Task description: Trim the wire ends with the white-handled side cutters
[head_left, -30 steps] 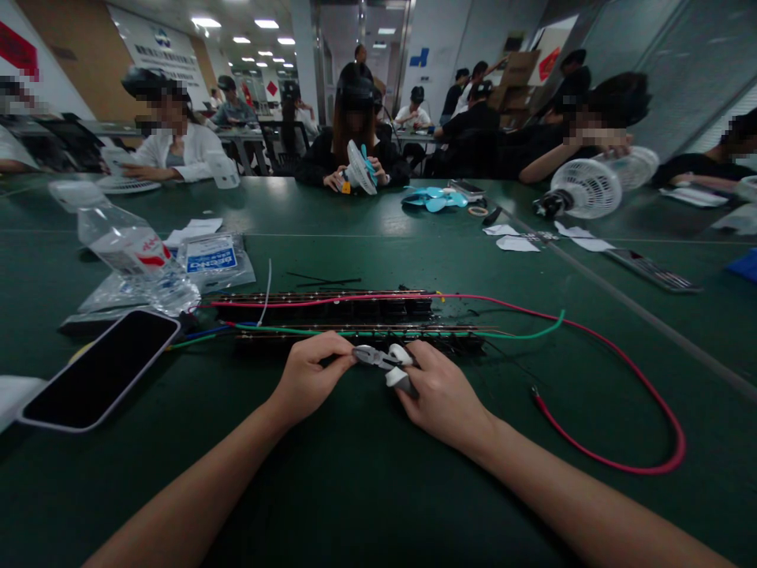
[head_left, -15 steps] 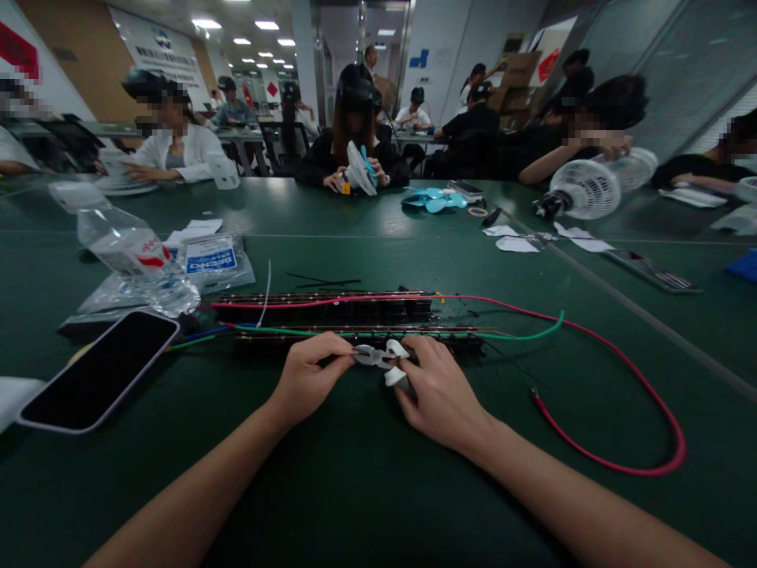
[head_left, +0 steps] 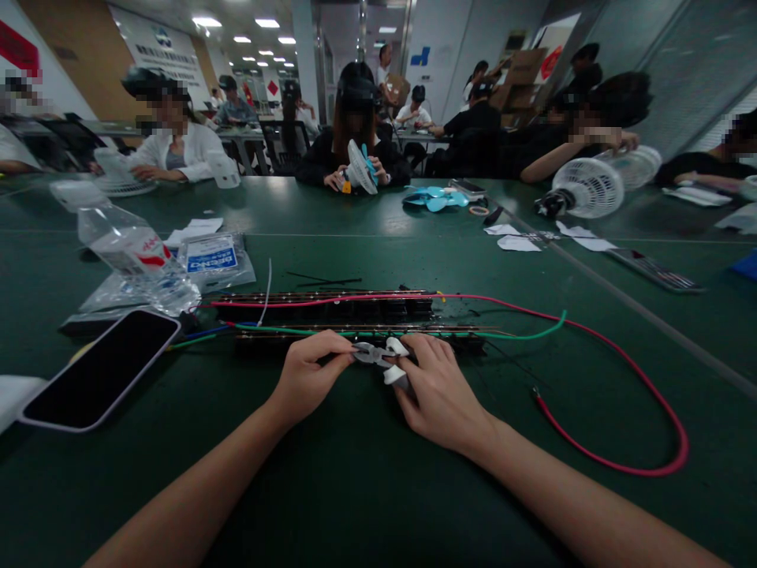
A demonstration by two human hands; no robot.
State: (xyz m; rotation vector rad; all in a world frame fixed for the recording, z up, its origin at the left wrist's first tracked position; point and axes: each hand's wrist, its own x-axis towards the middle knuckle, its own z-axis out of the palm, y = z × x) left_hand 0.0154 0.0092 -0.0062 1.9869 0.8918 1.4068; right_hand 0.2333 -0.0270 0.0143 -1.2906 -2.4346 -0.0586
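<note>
My right hand (head_left: 443, 394) is wrapped round the pale handles of a pair of pliers (head_left: 371, 354), whose metal jaws point left. At the jaw tips, my left hand (head_left: 313, 371) pinches with thumb and forefinger; whatever thin piece it holds there is too small to make out. Just beyond both hands lie two long black strips, a near one (head_left: 260, 344) and a far one (head_left: 284, 309). A green wire (head_left: 532, 338) runs along the near strip. Along the far strip runs a red cable (head_left: 642, 379), which loops round on the right.
On the left are a phone (head_left: 100, 371), a tilted plastic bottle (head_left: 127, 244) and a clear bag (head_left: 216, 256) with a blue label. Thin black strips (head_left: 325, 280) lie behind the black parts. Blue fan blades (head_left: 438, 199) and white fan parts (head_left: 588, 188) lie farther back, near seated people.
Both hands and the pliers stay almost in place. In the background, a standing person carrying a box has shifted slightly right.
</note>
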